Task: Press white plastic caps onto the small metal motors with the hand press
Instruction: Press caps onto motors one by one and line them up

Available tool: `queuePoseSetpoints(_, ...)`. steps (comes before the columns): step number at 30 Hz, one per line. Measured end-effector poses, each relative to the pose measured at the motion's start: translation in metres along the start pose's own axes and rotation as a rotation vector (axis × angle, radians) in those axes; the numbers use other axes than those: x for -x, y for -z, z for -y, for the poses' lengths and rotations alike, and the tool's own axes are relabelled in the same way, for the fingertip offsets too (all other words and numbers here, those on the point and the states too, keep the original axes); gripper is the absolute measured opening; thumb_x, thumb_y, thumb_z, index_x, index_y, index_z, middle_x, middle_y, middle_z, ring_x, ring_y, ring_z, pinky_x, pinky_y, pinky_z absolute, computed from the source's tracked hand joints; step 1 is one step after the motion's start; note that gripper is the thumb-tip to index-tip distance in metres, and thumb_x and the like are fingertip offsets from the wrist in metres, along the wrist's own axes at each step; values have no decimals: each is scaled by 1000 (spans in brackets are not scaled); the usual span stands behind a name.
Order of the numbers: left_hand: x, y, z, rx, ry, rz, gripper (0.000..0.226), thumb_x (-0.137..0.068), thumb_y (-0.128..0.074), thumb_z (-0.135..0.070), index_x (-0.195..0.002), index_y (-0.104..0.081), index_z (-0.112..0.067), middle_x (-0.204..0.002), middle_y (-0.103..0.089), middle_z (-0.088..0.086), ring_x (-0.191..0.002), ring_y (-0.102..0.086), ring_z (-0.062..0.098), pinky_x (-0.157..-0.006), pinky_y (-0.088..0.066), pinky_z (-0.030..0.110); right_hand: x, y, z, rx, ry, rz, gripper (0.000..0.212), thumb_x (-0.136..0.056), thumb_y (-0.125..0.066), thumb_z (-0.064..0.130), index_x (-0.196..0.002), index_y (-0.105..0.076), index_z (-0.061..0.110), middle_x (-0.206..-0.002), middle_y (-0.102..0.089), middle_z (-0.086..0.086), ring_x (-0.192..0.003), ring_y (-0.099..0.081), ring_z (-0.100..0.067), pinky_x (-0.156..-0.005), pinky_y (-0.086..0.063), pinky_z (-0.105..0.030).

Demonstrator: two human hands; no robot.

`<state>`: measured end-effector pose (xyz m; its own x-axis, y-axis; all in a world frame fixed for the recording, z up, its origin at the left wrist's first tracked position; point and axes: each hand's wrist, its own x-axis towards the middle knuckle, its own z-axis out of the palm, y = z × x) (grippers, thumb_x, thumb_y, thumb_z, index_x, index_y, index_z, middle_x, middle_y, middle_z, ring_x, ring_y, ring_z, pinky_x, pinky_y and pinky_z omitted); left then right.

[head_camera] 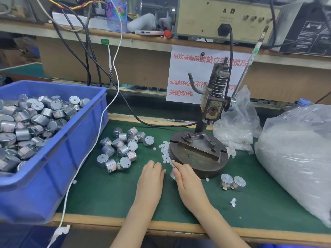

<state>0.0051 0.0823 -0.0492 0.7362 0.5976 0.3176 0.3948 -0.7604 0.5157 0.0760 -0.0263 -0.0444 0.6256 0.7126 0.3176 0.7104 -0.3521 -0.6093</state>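
- The blue bin (53,140) keeps my stock; loose motors (120,149) lie within reach.
- My left hand (152,174) rests by the white caps (165,153), fingers curled under; I cannot tell if it holds one.
- My right hand (186,178) pinches a motor (172,174) beside the caps, probably for fitting.
- The hand press (198,151) stands just beyond, with no motor in its fixture.

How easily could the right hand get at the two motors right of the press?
Probably yes, easily: the two motors lie on open mat beside the right hand, nothing between. But that hand seems to hold a motor already.
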Motion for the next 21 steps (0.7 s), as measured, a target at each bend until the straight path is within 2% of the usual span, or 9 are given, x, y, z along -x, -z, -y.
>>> queuePoseSetpoints(5, -3, 2, 0, 118, 56, -18, 15, -94, -49, -19, -86, -52, -7, -87, -37, -2, -85, -47, 20, -72, -34, 26, -11, -3, 2, -13, -28, -7, 40, -101, -31, 27, -138, -42, 15, -111, -48, 5, -107, -47, -9, -84, -27, -9)
queuePoseSetpoints(7, -3, 4, 1, 248, 97, -42, 10, -90, -54, -12, -81, -53, -10, -81, -41, -4, -73, -48, 15, -66, -33, 20, -21, -8, 3, 24, -26, 39, 42, -102, -30, 26, -141, -37, 13, -116, -48, -3, -112, -47, -15, -86, -28, -13)
queuePoseSetpoints(10, -5, 10, 5, 453, 198, -126, 17, -88, -57, -8, -73, -52, -15, -73, -48, -6, -63, -48, 3, -61, -35, 9, -30, -15, 7, 37, -30, 62, 43, -102, -30, 27, -142, -35, 13, -118, -49, -6, -113, -47, -19, -87, -29, -17)
queuePoseSetpoints(12, -6, 11, 8, 530, 258, -160, 18, -88, -58, -11, -72, -52, -16, -72, -54, -2, -62, -50, 9, -60, -38, 12, -32, -19, 7, 56, -16, 60, 42, -102, -30, 26, -142, -35, 13, -116, -50, -7, -111, -47, -20, -86, -29, -18)
queuePoseSetpoints(15, -8, 9, 9, 563, 285, -161, 16, -88, -58, -12, -73, -54, -13, -72, -57, 2, -63, -51, 13, -63, -43, 25, -33, -22, 6, 78, 1, 53, 41, -102, -32, 24, -141, -37, 12, -114, -52, -8, -110, -48, -20, -86, -28, -17)
queuePoseSetpoints(18, -8, 7, 10, 553, 277, -173, 15, -87, -59, -11, -73, -54, -12, -72, -58, 2, -63, -51, 8, -60, -36, 19, -33, -23, 6, 107, 6, 95, 42, -102, -32, 26, -142, -36, 14, -117, -50, -8, -111, -49, -21, -92, -31, -23)
queuePoseSetpoints(21, -9, 7, 10, 558, 282, -180, 16, -87, -59, -10, -71, -54, -13, -69, -56, -1, -62, -51, 7, -58, -37, 16, -32, -22, 8, 157, 28, 132, 44, -102, -31, 28, -144, -31, 14, -119, -49, -7, -111, -49, -23, -93, -37, -31)
